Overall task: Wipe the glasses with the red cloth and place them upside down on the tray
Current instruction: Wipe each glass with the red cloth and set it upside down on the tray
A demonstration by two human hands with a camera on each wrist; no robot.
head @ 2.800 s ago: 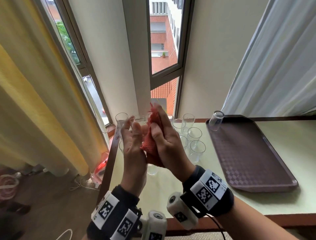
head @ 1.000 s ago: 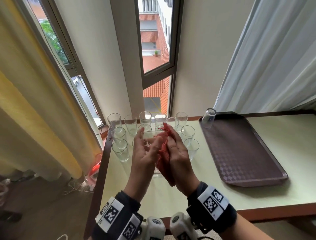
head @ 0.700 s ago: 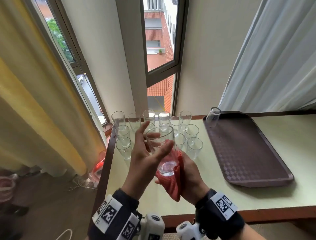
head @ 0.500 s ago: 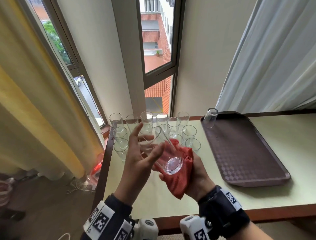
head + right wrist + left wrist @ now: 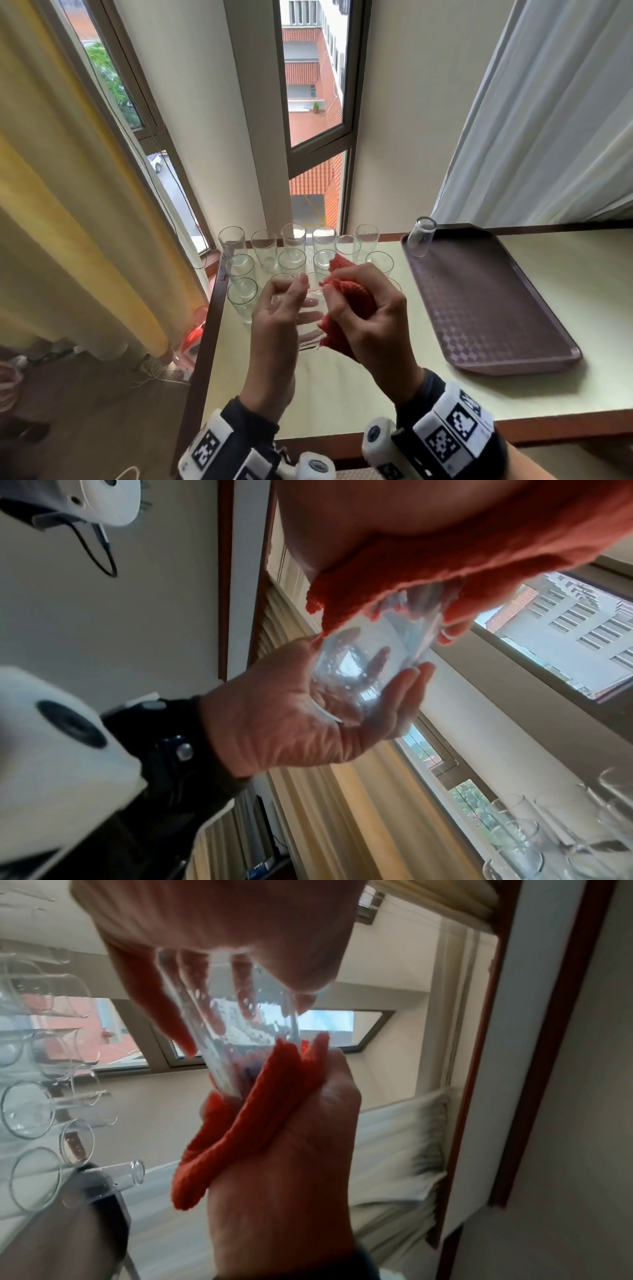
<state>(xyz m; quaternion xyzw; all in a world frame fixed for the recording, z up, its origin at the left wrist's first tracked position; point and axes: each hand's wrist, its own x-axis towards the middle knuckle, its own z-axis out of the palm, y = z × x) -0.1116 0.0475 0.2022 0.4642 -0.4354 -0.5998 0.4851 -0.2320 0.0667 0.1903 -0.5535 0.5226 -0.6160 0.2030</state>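
Over the table's near left part, my left hand (image 5: 274,325) grips a clear wet glass (image 5: 308,318), fingers curled round it. My right hand (image 5: 373,322) clutches the bunched red cloth (image 5: 352,298) and presses it against the glass's right side. In the left wrist view the cloth (image 5: 240,1123) wraps the far end of the glass (image 5: 240,1031). In the right wrist view my left hand (image 5: 308,710) cradles the glass (image 5: 369,669) under the cloth (image 5: 445,561). The brown tray (image 5: 479,308) lies to the right, with one glass (image 5: 422,240) upside down in its far left corner.
Several upright glasses (image 5: 291,260) stand in rows at the table's back left, just beyond my hands. The pale green table (image 5: 342,394) ends at a wooden edge on the left, beside a yellow curtain (image 5: 68,205). A window and a white curtain are behind.
The glass has turned from tilted, base towards me, to nearly upright. The cloth has moved from under the base to the glass's right side and top.
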